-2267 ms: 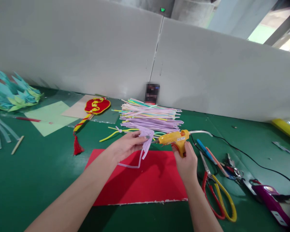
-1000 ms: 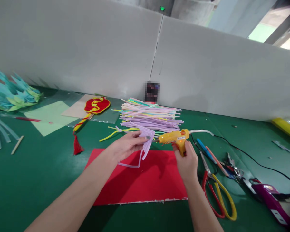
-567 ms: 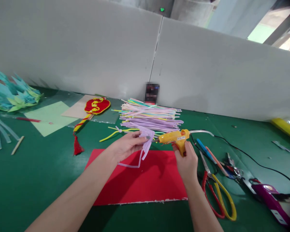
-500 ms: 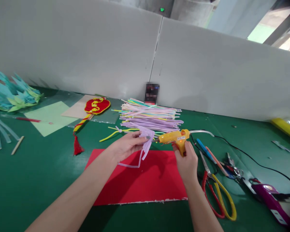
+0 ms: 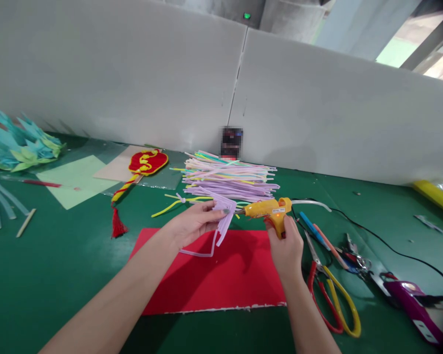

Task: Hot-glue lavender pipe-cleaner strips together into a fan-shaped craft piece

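Note:
Between the thumb and fingers of my left hand is a piece of bent lilac pipe cleaners, laid side by side into an angled shape. One loose lilac strand hangs below that hand, bent at a corner. My right hand is wrapped round the handle of a yellow hot glue gun, its small orange light lit. The gun's nozzle points left, at the right edge of the lilac piece; whether it touches cannot be made out. Beneath both hands lies a red sheet.
Behind the hands lies a pile of pastel pipe cleaners. Red-and-yellow scissors, keys and a purple power strip with a black cord are at right. A red fan-shaped ornament and green paper lie left.
The glue gun in my right hand has shifted very slightly to the right. My left hand and the lilac piece look nearly still.

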Motion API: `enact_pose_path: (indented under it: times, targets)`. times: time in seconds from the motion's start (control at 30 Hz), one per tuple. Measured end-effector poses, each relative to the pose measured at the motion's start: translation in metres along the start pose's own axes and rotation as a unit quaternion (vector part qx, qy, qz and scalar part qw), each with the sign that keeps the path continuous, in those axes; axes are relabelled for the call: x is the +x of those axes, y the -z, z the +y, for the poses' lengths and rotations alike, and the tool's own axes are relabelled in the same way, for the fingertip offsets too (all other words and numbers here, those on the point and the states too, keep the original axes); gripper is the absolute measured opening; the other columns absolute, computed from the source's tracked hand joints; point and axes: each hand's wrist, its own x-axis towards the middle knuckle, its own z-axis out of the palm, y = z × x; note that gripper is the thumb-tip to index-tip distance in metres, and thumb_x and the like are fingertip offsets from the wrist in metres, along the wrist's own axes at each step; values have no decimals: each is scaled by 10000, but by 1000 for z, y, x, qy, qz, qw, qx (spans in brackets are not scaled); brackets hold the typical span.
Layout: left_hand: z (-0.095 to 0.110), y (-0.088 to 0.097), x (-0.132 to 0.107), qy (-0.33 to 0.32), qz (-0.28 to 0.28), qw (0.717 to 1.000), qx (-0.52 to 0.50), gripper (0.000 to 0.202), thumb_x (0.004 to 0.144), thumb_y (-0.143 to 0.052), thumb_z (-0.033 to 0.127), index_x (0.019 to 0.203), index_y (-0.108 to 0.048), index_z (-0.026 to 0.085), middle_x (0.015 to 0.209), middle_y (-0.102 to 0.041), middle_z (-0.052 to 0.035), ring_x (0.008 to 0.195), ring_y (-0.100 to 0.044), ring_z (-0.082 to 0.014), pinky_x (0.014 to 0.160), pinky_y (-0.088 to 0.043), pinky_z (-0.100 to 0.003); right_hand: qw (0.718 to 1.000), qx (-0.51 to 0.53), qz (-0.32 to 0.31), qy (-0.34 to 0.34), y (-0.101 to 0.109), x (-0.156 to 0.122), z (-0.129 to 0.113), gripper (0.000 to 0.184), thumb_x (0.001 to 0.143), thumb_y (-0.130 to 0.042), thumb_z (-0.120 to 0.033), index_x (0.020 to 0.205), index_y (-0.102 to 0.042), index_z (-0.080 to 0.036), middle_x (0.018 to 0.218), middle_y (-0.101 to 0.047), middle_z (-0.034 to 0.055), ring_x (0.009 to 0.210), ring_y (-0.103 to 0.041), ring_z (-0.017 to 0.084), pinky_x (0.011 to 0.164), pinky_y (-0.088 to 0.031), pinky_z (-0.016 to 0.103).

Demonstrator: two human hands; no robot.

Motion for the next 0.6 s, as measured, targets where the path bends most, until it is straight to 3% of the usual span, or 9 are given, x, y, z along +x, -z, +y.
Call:
enact_pose_path:
  times: [0.6]
  targets:
    - [2,-4,-1,13,4,999,33,151,685,-655,43,818,-636,112,773,-647,-32,641,-600,-88,648,-492,-199,1000,-4,12,-15,1,1,2,109,809,-502,-282,753,-449,-205,696,-440,-4,639,-427,151,593,-347,270]
